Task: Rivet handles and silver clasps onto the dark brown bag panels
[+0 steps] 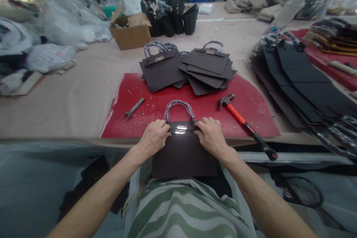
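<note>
Across the near edge of a wide beige-covered desk (92,93), a flat red mat (258,109) is laid. At right, long black panels (304,81) are stacked; on the mat's far side, flat dark-brown panels (208,68) are piled. Farther back, an open brown cardboard box (132,38) is seen, its contents not identifiable. Overhanging the near edge, a flat dark-brown bag panel (184,158) is grasped at its upper sides by the left hand (156,135) and right hand (210,135). Its plastic-wrapped handle (180,103) and shiny metal plates (182,128) appear already fitted; what is left cannot be told.
</note>
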`<control>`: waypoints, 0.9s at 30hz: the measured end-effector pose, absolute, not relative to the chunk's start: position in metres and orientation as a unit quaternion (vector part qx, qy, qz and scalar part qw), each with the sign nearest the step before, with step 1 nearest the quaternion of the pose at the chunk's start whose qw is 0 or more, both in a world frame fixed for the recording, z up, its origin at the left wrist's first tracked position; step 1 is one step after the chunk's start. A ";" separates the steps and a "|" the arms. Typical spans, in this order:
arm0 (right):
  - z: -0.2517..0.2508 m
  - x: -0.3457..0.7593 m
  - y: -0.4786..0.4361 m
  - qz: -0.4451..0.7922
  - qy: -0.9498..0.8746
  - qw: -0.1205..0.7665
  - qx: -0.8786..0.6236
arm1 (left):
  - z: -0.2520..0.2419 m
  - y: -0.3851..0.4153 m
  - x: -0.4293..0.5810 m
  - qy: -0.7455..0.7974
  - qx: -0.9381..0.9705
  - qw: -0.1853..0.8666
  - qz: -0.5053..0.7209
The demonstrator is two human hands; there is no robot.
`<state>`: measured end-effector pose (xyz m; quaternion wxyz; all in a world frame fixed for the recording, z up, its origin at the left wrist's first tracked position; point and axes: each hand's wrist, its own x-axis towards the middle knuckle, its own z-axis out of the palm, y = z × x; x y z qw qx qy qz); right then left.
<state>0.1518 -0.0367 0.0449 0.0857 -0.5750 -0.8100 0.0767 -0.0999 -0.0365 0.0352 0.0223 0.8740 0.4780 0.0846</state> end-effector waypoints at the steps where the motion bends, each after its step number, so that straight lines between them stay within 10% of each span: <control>1: 0.046 0.152 -0.035 0.080 -0.813 0.082 -0.571 | 0.036 -0.036 -0.101 0.472 0.877 0.026 0.084; 27: 0.042 0.154 -0.021 0.173 -0.767 0.169 -0.594 | 0.019 -0.035 -0.101 0.519 0.826 0.076 0.204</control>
